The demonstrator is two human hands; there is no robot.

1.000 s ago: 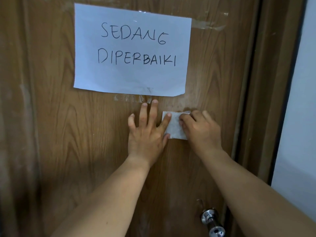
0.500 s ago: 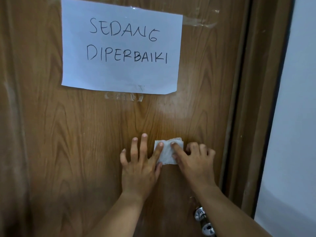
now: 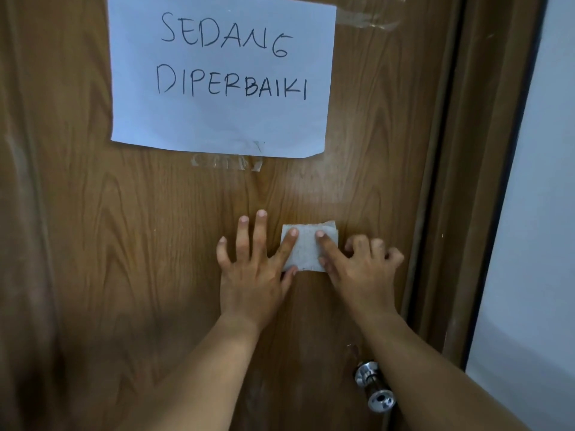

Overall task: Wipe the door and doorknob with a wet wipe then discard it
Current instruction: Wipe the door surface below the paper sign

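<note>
Brown wood-grain door (image 3: pixel 109 244) fills view, shut against frame (image 3: pixel 460 181); pale wall (image 3: pixel 535 213) at right. White paper sign (image 3: pixel 224 119) reading "SEDANG DIPERBAIKI" taped above hands, tape remnant (image 3: pixel 227 162) just below it. Chrome doorknob (image 3: pixel 375 388) low right, partly behind right forearm. Left hand (image 3: pixel 255 275) flat, fingers spread, index fingertip pinning folded wet wipe (image 3: pixel 306 251) to door. Right hand (image 3: pixel 357 269) presses wipe with index finger, other fingers curled; neither grip closed around it.
</note>
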